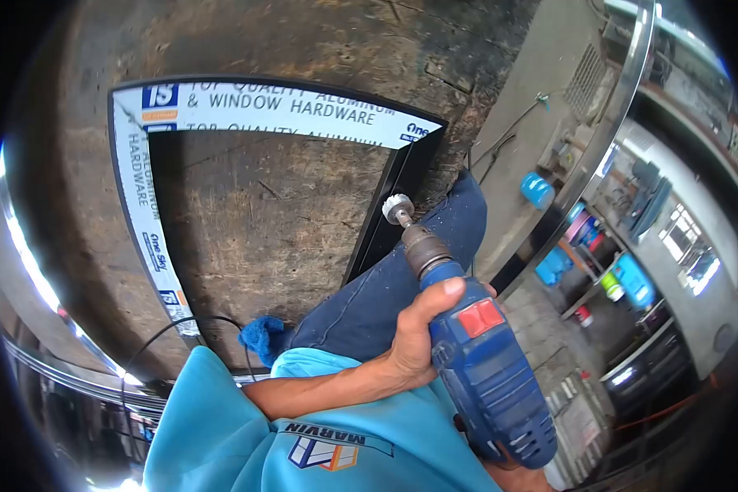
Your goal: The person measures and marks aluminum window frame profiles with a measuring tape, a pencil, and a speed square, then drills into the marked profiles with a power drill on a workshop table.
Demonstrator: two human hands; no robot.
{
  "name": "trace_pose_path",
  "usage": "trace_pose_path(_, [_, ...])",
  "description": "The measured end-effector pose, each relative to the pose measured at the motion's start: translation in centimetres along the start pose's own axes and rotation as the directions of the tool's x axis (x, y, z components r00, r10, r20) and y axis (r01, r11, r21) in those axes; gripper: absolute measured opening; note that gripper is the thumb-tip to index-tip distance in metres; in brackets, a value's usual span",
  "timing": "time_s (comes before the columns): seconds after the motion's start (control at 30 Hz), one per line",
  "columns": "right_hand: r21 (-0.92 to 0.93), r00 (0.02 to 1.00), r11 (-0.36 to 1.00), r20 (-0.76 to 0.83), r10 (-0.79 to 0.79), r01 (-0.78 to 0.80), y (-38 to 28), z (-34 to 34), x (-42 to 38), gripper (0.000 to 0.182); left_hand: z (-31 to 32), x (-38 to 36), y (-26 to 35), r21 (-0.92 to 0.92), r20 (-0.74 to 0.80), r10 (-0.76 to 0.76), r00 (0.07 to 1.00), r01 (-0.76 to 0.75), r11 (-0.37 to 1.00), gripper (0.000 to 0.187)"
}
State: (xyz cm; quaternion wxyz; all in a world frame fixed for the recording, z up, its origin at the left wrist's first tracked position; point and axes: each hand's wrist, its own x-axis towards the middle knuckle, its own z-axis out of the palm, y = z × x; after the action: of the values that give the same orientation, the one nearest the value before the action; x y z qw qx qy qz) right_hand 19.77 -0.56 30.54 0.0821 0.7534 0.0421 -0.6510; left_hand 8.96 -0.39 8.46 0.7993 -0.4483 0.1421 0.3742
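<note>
My left hand [422,332] is closed around the front of a blue power drill [496,369], with the thumb on top just behind the chuck. A hole saw bit [398,208] in the chuck points up and left, over the right side of a black frame [377,205]. Two sides of that frame carry printed white-and-blue protective film [287,111]. Part of my right hand [521,477] shows at the rear of the drill; its fingers are hidden under the tool.
The frame lies on a worn wooden board [254,213]. A denim-covered leg [385,283] crosses its lower right corner. Beside the leg are a blue cloth [262,338] and a black cable [152,338]. Shelves with blue containers [631,279] stand at the right.
</note>
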Motion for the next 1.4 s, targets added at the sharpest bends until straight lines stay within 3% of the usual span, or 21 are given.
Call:
trace_pose_path(0.1, [0.07,0.995,0.997,0.104,0.0,-0.007,-0.8,0.2,0.7,0.097,-0.2,-0.1,-0.1,-0.049,0.055,0.033,0.998,-0.031,0.998,0.069])
trace_pose_path(0.17, [-0.045,0.992,0.993,0.059,-0.109,0.112,-1.4,0.6,0.9,0.093,-0.2,-0.2,0.0,-0.013,0.053,0.028,0.998,-0.027,1.0,0.072])
trace_pose_path(0.27, [-0.243,0.961,0.933,-0.01,-0.277,0.267,-2.2,1.0,1.4,0.086,-0.2,0.1,-0.4,-0.234,0.193,0.09,0.977,-0.043,0.971,0.067])
trace_pose_path(0.4, [-0.547,0.878,0.742,-0.025,-0.477,0.388,-2.9,1.2,1.9,0.079,-0.3,0.2,-0.5,-0.17,0.152,0.085,0.985,-0.058,0.984,0.068])
trace_pose_path(0.53, [-0.328,0.877,0.833,-0.028,-0.479,0.445,-3.4,0.8,2.0,0.072,-0.5,0.5,-0.9,-0.192,0.172,0.095,0.98,-0.062,0.979,0.068])
trace_pose_path(0.7, [-0.569,0.943,0.753,0.218,-0.249,0.331,-4.8,-1.0,1.6,0.099,-0.7,0.8,-1.2,-0.229,0.2,0.13,0.971,-0.083,0.97,0.069])
trace_pose_path(1.2, [-0.555,0.991,0.822,0.107,-0.081,0.127,-4.1,-0.6,1.9,0.102,-1.1,1.0,-1.1,-0.212,0.245,0.155,0.957,-0.103,0.972,0.069])
trace_pose_path(1.23, [-0.556,0.99,0.82,0.109,-0.085,0.132,-4.2,-0.6,1.9,0.102,-1.0,1.0,-1.1,-0.226,0.243,0.158,0.957,-0.103,0.969,0.069])
trace_pose_path(1.3, [-0.532,0.942,0.778,0.215,-0.26,0.336,-4.2,-0.8,1.9,0.098,-0.8,1.0,-1.2,-0.237,0.255,0.161,0.953,-0.1,0.966,0.069])
trace_pose_path(1.33, [-0.538,0.94,0.771,0.215,-0.265,0.341,-4.0,-1.0,2.0,0.098,-0.8,1.0,-1.3,-0.248,0.254,0.174,0.951,-0.11,0.962,0.069])
trace_pose_path(1.4, [-0.596,0.888,0.66,0.284,-0.36,0.458,-3.4,-1.2,2.2,0.098,-0.8,1.0,-1.5,-0.264,0.252,0.193,0.948,-0.125,0.956,0.069])
